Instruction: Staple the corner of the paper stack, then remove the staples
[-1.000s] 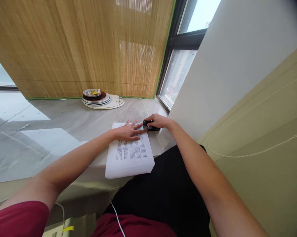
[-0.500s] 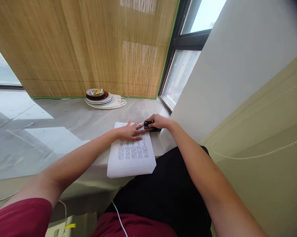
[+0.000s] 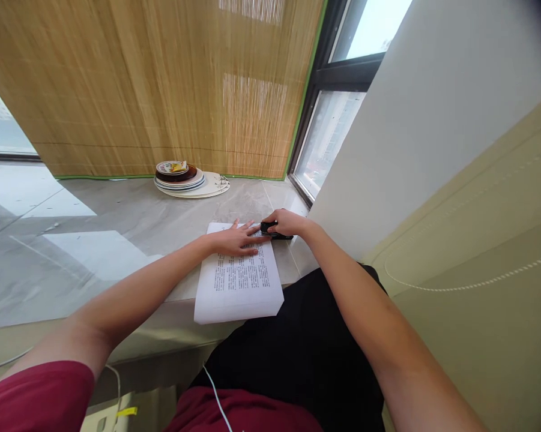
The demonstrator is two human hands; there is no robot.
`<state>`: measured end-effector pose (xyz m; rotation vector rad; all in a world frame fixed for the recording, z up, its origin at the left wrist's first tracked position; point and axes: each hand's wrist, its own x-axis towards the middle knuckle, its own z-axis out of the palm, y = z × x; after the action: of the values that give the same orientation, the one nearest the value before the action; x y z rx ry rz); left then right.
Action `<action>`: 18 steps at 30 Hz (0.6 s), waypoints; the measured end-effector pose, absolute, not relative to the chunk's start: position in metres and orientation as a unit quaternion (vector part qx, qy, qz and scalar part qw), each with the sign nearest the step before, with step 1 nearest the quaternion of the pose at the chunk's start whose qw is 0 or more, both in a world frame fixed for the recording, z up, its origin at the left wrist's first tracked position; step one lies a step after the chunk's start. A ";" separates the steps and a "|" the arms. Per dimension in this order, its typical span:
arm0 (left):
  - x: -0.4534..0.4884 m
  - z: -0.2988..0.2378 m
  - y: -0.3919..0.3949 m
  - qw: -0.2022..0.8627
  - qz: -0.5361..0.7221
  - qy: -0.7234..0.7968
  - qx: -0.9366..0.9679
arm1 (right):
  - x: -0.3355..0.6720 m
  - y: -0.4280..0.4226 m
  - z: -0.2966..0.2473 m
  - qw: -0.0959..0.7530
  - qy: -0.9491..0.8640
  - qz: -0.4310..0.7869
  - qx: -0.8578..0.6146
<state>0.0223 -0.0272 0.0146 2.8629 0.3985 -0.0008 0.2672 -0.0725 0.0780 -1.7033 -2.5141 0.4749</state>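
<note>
Printed paper [image 3: 241, 300] lies on the grey stone sill, its near end hanging over the front edge. Flat on its upper part rests my left hand [image 3: 235, 241], fingers spread towards the right. My right hand [image 3: 288, 222] is closed over a black stapler [image 3: 283, 236] at the paper's upper right edge. The stapler's jaw end reaches onto the paper, close to my left fingertips. Whether a staple has gone in is hidden.
A stack of plates [image 3: 180, 177] stands on the sill [image 3: 130, 210] by the bamboo blind [image 3: 162, 78]. To the right are a white wall [image 3: 414, 108] and a beaded cord [image 3: 468, 288]. A white cable [image 3: 216, 390] hangs by my lap.
The stapler's top looks slightly lower under my right hand, as if pressed down. My left hand and the paper have stayed in place.
</note>
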 end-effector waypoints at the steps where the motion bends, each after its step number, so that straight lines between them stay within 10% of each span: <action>1: 0.022 0.014 -0.027 0.125 0.000 0.136 0.983 | 0.266 -0.074 0.078 0.028 -0.817 0.142 -0.557; 18: 0.022 0.016 -0.027 0.118 -0.023 0.144 0.982 | 0.248 -0.094 0.071 -0.063 -0.811 0.031 -0.581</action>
<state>0.0218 -0.0267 0.0160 2.8743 0.4225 -0.0684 0.2480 -0.0940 0.0710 -1.9019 -2.6541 0.1022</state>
